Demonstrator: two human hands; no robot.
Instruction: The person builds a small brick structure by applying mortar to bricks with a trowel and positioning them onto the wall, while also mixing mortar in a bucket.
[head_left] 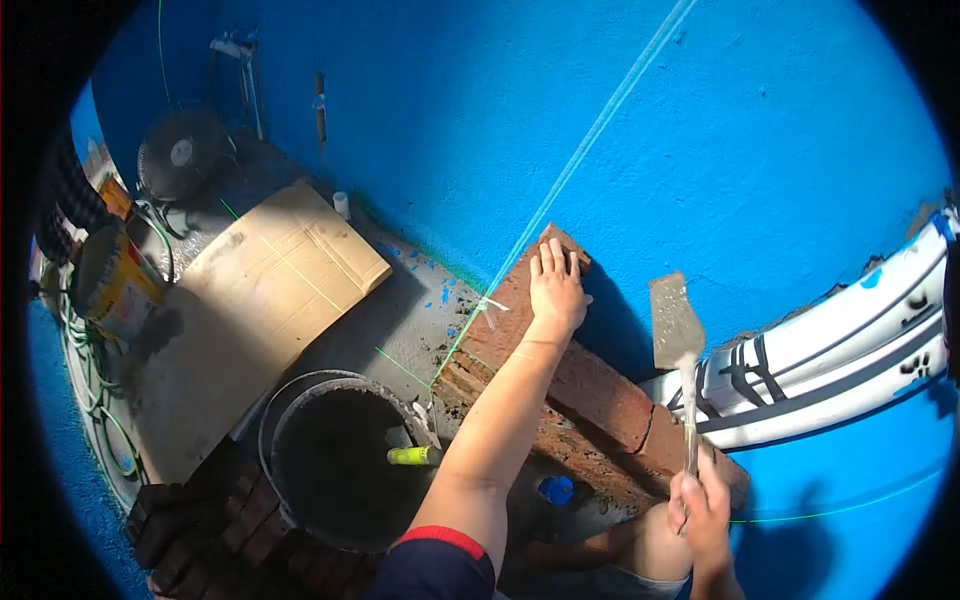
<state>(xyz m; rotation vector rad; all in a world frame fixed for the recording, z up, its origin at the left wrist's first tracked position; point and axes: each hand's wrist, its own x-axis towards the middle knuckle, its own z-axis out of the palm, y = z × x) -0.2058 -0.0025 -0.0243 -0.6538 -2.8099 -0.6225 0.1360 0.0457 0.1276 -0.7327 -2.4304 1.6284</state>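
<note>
My left hand [558, 295] grips a reddish-brown brick [517, 288] from above, at the far end of a low brick course beside the blue wall. Its fingers reach over the top face and the thumb lies toward the right edge. Lower right, my right hand [702, 505] is closed round the handle of a trowel [678, 325], whose mortar-smeared blade points up and away. More bricks [610, 398] run from under my left forearm toward my right hand, with rough mortar [565, 445] along their side. A pale green string [487, 302] passes by the gripped brick.
Left of the bricks stands a black bucket [268, 440] of dark grey mix, a tool with a yellow-green handle [412, 456] at its rim. Cardboard [270, 280], stacked bricks [220, 530] and a fan [185, 152] lie further left. White pipes [830, 360] bound the right.
</note>
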